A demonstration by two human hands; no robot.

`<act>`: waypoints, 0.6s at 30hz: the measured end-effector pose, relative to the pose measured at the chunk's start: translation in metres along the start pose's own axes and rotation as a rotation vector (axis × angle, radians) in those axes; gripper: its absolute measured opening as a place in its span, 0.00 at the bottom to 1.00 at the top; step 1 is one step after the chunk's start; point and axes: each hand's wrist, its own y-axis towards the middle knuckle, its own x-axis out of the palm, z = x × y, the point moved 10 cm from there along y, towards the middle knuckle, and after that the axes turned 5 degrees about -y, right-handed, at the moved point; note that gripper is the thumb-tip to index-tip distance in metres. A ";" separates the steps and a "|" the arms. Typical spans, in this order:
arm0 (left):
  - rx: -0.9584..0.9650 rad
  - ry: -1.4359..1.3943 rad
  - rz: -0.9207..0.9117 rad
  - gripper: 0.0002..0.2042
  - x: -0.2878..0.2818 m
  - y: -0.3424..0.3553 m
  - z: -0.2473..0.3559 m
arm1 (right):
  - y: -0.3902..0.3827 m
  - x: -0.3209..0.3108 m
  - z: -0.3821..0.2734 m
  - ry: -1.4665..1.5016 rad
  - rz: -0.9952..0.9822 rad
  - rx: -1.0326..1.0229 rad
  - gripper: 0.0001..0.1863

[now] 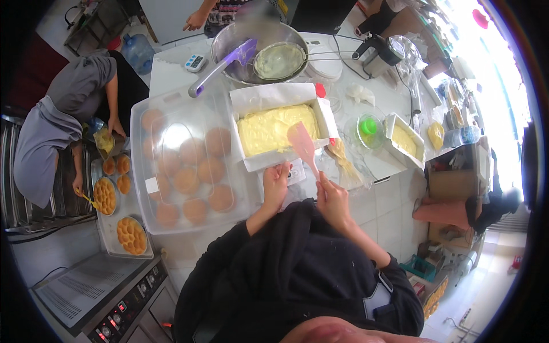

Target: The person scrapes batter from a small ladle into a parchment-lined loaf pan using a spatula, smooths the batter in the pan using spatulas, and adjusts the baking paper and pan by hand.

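A rectangular baking pan (258,160) lined with white paper stands in front of me on the table, filled with pale yellow batter (269,128). My right hand (334,200) is closed round the handle of a pink spatula (302,143). The blade lies over the batter at the pan's near right part. At the pan's near wall, my left hand (277,184) has its fingers closed on the edge. Part of a small white device (296,171) shows between my two hands, below the pan.
A lidded clear plastic box (240,197) of round brown buns is on the left. Behind the pan are a steel bowl (220,48) with a purple spatula (226,66) and a sieve. A smaller pan (409,143) is at right. Co-workers stand nearby, one at left handling pastries.
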 end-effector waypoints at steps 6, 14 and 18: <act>-0.009 0.087 -0.004 0.09 -0.001 -0.002 0.016 | 0.009 0.010 -0.011 0.115 -0.018 -0.041 0.15; -0.086 -0.088 -0.078 0.10 0.006 -0.002 0.016 | -0.001 -0.014 0.031 -0.006 0.046 0.168 0.14; -0.104 -0.086 -0.072 0.10 0.005 -0.002 0.013 | -0.007 -0.007 0.016 0.026 0.089 0.124 0.13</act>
